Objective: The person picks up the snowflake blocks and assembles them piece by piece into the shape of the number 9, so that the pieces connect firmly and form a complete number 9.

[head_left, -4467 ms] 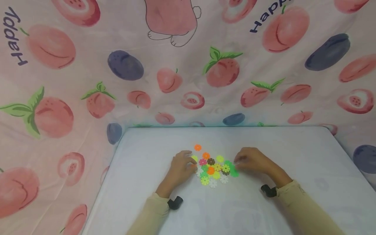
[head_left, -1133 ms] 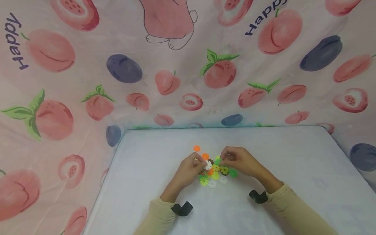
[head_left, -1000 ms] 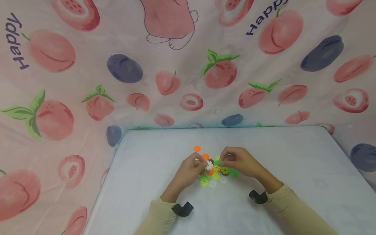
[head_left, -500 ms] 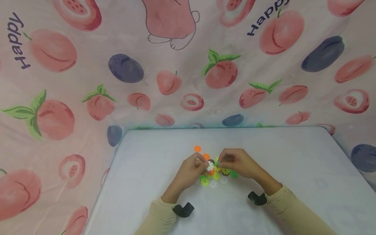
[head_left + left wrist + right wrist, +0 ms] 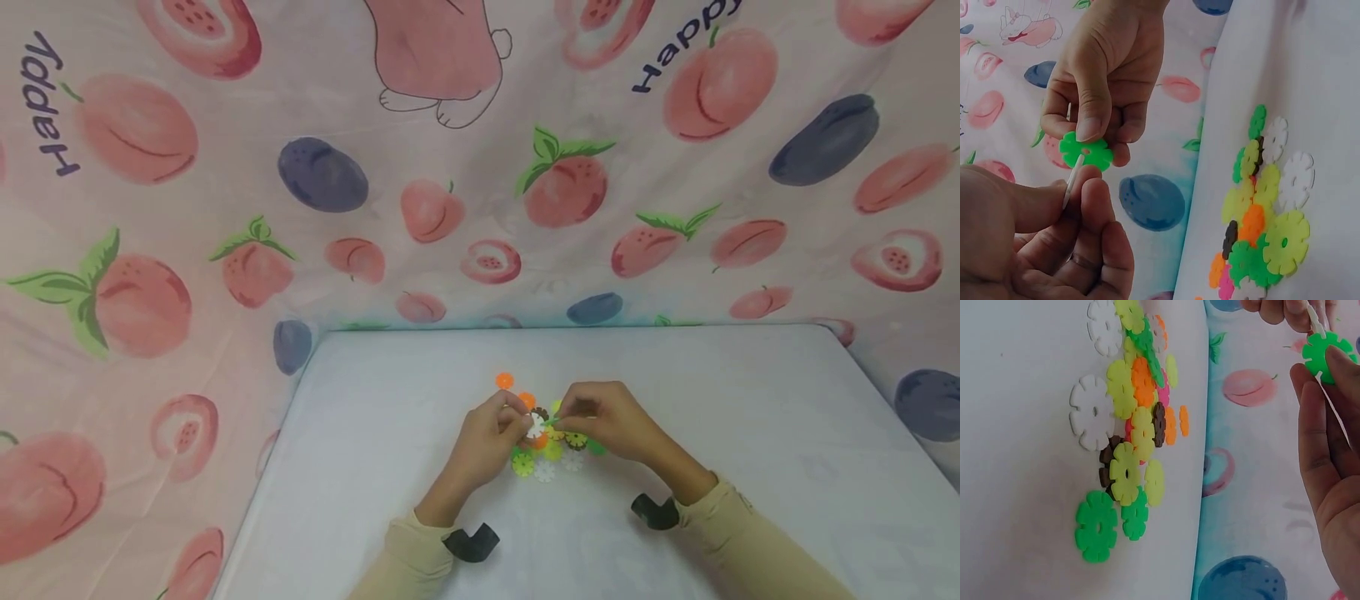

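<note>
My left hand (image 5: 486, 437) pinches a white notched disc (image 5: 536, 427) between thumb and fingers; the left wrist view shows this white disc (image 5: 1072, 180) edge-on. My right hand (image 5: 611, 419) pinches a green notched disc (image 5: 1087, 152), thumb on its face. The two discs meet at their edges, at about a right angle; how deep one sits in the other's slot I cannot tell. Both hands are above the loose discs. In the right wrist view the green disc (image 5: 1329, 356) lies between my right thumb and fingers.
On the white table (image 5: 390, 400) lies a loose cluster of flower-shaped discs: an orange one (image 5: 505, 381) at the back, a yellow-green one (image 5: 522, 463) and a white one (image 5: 544, 470) at the front. A fruit-patterned cloth (image 5: 480, 208) hangs behind the table.
Earlier my hands were apart at the cluster's two sides. Then they came together, holding the white and green discs. Over the last second the green disc has tilted edge-on and moved closer to the white one.
</note>
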`<state>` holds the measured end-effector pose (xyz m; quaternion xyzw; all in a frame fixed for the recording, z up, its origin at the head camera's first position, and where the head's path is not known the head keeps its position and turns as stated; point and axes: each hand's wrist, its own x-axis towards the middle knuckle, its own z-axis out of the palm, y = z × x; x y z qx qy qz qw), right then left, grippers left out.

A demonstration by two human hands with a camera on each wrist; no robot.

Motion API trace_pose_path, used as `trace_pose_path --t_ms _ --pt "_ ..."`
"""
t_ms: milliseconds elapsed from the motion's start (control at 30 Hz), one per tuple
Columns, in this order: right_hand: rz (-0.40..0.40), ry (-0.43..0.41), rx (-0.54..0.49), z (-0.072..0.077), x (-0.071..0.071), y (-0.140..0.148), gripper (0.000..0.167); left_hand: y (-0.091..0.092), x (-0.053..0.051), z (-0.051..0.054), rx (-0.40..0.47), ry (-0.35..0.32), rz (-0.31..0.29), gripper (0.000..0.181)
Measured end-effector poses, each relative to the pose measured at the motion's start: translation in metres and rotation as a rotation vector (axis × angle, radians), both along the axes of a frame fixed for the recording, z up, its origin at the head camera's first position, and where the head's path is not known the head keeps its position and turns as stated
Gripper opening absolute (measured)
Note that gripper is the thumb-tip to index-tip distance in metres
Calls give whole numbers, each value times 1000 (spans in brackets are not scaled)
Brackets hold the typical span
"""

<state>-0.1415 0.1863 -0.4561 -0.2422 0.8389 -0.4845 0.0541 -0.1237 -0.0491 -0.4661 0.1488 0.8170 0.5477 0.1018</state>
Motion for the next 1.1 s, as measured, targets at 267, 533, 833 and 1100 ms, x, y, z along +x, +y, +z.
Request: trace_pose_path --t_ms 267,533,833,1100 --pt "-33 108 -11 1 3 -4 23 4 2 1 -4 106 41 5" --pt "0 245 -62 -1 6 -11 20 9 6 -2 38 83 115 4" --pt "33 235 -54 -6 3 -6 22 4 5 -8 37 47 42 16" --pt "39 160 -83 -12 2 -2 21 2 4 -13 82 -47 -7 18"
